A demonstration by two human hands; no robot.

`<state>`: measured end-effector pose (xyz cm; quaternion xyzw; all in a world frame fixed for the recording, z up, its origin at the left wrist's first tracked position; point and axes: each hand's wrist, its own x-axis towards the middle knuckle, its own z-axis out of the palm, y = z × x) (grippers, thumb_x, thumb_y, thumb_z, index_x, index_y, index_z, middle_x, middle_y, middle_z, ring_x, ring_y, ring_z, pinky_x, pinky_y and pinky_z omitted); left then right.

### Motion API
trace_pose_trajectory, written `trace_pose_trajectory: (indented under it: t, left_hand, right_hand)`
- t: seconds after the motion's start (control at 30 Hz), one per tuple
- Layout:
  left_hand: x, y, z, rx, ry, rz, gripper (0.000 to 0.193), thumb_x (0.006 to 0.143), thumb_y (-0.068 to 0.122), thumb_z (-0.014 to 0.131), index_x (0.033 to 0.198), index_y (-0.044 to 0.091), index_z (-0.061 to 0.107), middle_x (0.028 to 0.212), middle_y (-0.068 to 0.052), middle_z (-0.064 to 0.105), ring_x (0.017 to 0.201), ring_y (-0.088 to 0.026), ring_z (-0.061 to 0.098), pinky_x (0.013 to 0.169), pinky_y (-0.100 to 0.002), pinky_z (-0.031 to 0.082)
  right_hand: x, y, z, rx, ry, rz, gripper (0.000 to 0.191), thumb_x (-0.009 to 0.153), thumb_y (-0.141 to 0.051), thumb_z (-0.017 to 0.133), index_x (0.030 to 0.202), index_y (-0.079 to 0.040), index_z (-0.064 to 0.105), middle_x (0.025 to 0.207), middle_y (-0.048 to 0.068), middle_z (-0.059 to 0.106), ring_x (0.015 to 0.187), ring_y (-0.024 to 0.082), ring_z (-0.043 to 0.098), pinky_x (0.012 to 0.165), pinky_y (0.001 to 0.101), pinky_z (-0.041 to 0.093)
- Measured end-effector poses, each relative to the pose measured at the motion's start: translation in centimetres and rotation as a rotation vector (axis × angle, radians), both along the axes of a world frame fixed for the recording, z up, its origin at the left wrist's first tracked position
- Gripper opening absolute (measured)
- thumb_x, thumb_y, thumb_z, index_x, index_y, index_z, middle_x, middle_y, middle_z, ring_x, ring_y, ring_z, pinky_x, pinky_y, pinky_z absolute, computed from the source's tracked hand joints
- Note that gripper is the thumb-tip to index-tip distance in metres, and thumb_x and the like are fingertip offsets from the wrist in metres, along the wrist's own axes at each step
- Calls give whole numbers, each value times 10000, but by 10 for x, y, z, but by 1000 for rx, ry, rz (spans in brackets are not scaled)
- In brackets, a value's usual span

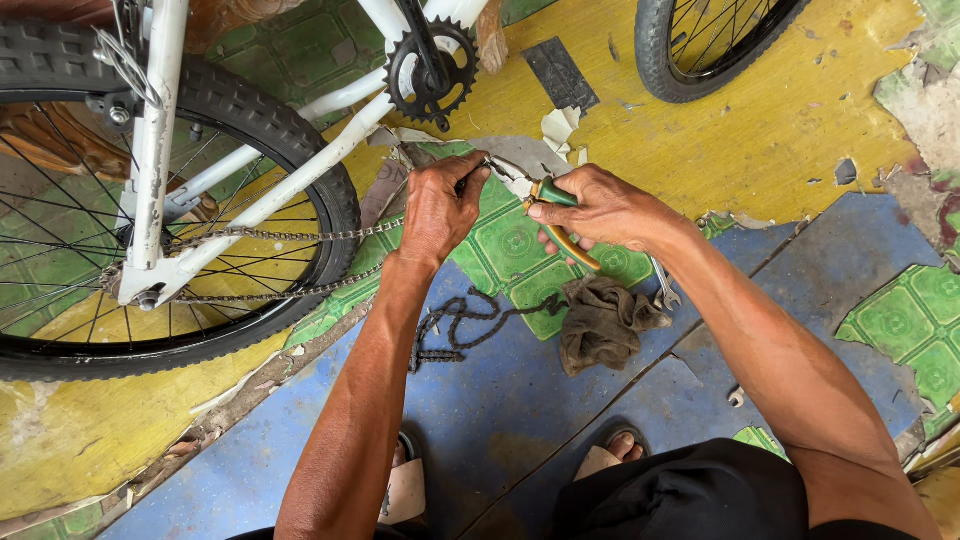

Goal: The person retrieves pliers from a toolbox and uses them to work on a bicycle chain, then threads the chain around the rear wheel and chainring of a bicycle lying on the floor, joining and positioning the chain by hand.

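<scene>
Nearest me, a loose length of dark greasy chain (462,322) lies on the floor below the hands. Left hand (438,208) pinches the fitted rusty steel chain (290,236); right hand (600,208) squeezes green-and-yellow-handled pliers (548,205) on its end. Looks unjoined, not on the black toothed chainring (432,68) beyond.

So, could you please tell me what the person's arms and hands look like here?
Both arms are bare to above the elbow, with no sleeves in view. The left hand and right hand wear no gloves, and no rings, watch or bands show. The forearms look lean and sinewy.
</scene>
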<state>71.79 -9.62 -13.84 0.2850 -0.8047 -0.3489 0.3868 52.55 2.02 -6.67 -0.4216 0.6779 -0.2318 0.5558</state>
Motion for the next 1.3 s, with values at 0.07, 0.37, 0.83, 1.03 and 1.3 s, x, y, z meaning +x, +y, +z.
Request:
trace_pose_trajectory:
  t: [0.07,0.37,0.83,1.03,1.3]
  left_hand:
    - [-1,2,-2,29,-24,11,206,927,92,731,1098,-20,758,1015,-202,763,888,-344,754,812,-406,581]
    - [-7,5,-6,-7,-3,-2,207,918,63,728,1106,-20,754,954,-200,751,790,-341,732,727,-409,569]
    - [-10,8,-8,-3,37,15,197,937,61,715,1111,-23,752,957,-206,748,784,-334,729,716,-409,561]
    - [-10,7,-9,40,-4,25,203,933,63,716,1112,-27,754,945,-215,745,755,-341,722,695,-413,556]
    - [-10,8,-9,26,-6,18,203,925,44,714,1109,-34,752,892,-207,728,710,-339,697,664,-426,539]
  right_hand:
    - [-2,1,-2,-10,-13,1,325,958,-328,652,984,-8,704,836,107,726,717,168,729,503,347,601]
    - [-9,2,-8,32,-56,-28,324,955,-310,654,1015,6,689,841,126,711,700,188,703,505,369,609]
    - [-4,3,-3,48,-72,-45,338,961,-309,651,1014,25,665,824,124,698,671,185,683,492,374,584]
    - [-6,3,-4,36,8,-7,341,965,-334,638,1014,0,681,819,111,718,652,177,678,482,355,550]
    - [-7,4,-8,29,2,-7,347,972,-331,640,1002,12,682,816,121,722,651,183,675,481,359,565]
